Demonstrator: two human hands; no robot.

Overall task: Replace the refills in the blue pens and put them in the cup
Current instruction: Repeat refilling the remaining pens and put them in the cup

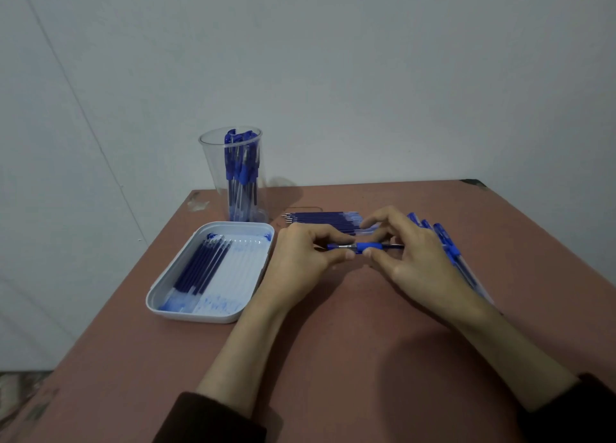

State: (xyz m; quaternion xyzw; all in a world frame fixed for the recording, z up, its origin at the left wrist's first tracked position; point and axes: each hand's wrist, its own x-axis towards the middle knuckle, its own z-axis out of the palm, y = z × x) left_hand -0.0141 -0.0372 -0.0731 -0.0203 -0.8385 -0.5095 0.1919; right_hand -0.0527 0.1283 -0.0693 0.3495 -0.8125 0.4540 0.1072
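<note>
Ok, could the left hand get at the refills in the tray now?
Likely yes, once freed: the tray sits open beside the left hand, nothing over its refills, but that hand is holding the pen.

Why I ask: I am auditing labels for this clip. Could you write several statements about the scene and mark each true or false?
1. The left hand and right hand both grip one blue plastic pen. True.
2. The tall clear plastic cup is empty. False: the cup holds several blue pens.
3. Dark blue refills lie in the white rectangular tray. True.
4. The tray sits to the right of the hands. False: it sits to their left, near the cup.
</note>
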